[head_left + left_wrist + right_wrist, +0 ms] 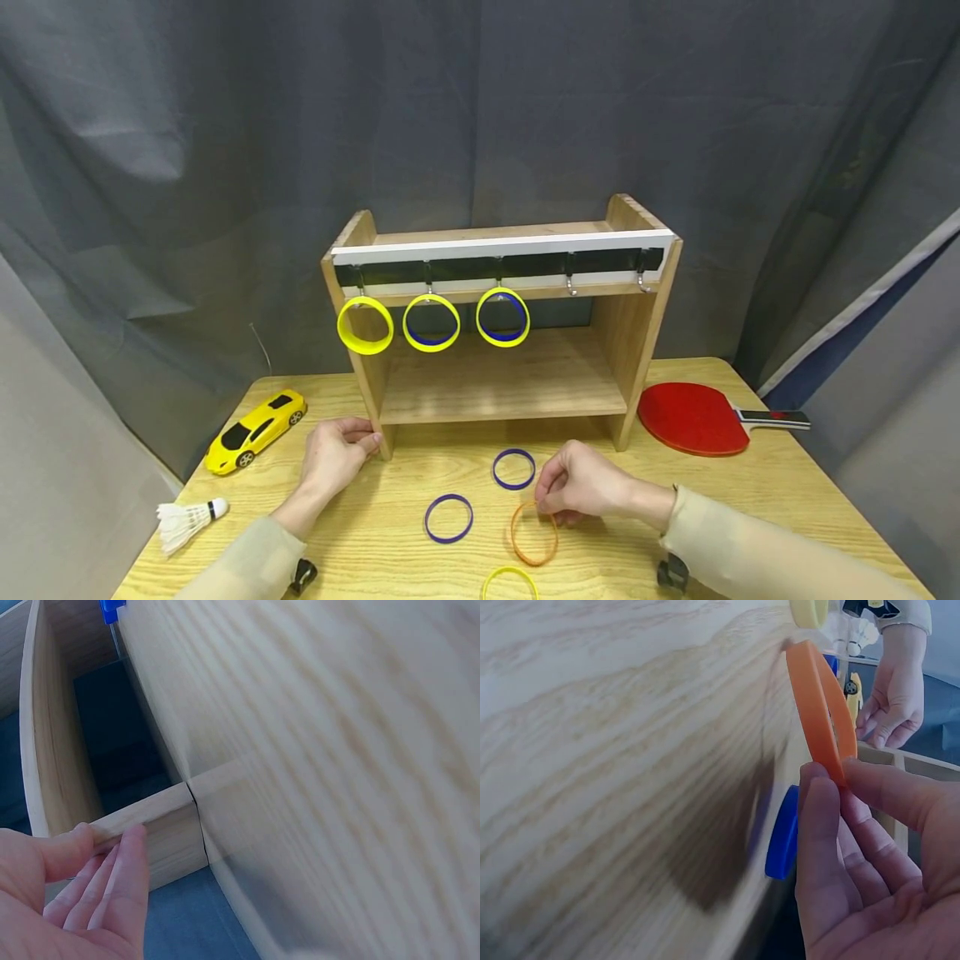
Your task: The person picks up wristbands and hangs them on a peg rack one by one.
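Observation:
At the front of the table my right hand (585, 483) pinches an orange silicone wristband (814, 705) between thumb and fingertips, its loop tilted close over the wood. My left hand (333, 454) grips the lower front edge of the left side panel (172, 825) of a small wooden shelf (502, 383), thumb on one face and fingers on the other. Two blue wristbands (448, 541) lie between the hands, and a yellow wristband (510, 570) is partly cut off at the bottom of the head view.
Yellow bands (365, 349) hang from the three left hooks on the shelf's black strip (465, 269), with blue ones behind two of them. Two right hooks (643, 283) hold nothing. A yellow toy car (258, 429) and shuttlecock (183, 523) lie left, a red paddle (690, 417) right.

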### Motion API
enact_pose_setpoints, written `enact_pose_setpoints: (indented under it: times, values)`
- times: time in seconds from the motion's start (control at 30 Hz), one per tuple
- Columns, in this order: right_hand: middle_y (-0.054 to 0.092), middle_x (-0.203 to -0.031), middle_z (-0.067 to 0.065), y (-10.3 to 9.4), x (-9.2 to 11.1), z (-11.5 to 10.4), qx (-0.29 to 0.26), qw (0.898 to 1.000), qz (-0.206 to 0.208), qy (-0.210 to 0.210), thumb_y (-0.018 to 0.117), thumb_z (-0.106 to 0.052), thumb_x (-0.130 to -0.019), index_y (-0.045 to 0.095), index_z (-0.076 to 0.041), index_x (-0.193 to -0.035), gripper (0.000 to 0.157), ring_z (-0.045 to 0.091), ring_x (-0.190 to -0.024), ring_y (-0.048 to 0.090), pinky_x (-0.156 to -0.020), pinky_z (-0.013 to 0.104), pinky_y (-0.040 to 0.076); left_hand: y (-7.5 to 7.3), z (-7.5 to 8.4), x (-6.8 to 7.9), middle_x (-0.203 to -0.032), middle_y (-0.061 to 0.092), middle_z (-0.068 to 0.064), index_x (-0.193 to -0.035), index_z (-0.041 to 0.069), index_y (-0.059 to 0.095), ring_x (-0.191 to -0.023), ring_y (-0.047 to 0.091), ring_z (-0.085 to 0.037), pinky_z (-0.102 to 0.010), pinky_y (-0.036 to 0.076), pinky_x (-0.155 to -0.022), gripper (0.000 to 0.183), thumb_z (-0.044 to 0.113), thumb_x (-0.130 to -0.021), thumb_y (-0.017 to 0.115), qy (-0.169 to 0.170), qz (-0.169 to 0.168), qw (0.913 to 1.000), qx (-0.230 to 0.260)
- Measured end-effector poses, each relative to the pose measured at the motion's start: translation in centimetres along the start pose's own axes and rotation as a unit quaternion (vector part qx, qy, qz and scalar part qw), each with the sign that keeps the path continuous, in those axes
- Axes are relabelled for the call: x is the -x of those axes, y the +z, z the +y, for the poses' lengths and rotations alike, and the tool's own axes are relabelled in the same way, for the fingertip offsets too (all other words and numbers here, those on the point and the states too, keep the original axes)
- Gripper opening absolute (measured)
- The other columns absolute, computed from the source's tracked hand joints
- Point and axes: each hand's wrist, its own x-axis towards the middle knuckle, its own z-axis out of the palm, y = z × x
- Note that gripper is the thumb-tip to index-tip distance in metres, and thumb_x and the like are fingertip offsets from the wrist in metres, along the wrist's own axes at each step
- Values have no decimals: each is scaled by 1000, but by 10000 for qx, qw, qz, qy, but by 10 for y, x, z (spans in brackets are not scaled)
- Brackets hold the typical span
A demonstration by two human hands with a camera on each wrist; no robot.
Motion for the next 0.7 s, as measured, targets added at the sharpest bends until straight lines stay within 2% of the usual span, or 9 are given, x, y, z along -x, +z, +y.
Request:
enact_pose_setpoints:
  times: [0.4,0.5,0.7]
  values:
    - [82,-77,23,-14,7,-15,44,9995,-23,-298,86,3,-90,83,-1,-87,6,18,-61,75,-57,44,66,-1,2,2,-100,89,-12,-116,1,85,-79,80,-10,-20,56,-64,22,14,-99,85,75,-1,10000,-8]
    - [82,-76,21,-17,9,-20,104,9992,-10,-396,86,2,-90,83,-2,-87,6,17,-60,74,-56,40,65,0,3,2,-100,89,-12,-117,1,85,-80,81,-10,-20,57,-64,22,13,-99,84,70,-2,10000,14]
    - [83,-81,19,-24,13,-32,98,9988,152,-448,87,-1,-90,85,-5,-90,5,23,-66,78,-60,41,67,0,3,2,-100,89,-12,-117,1,85,-78,80,-10,-20,58,-65,23,13,-98,85,-5,-19,10000,33]
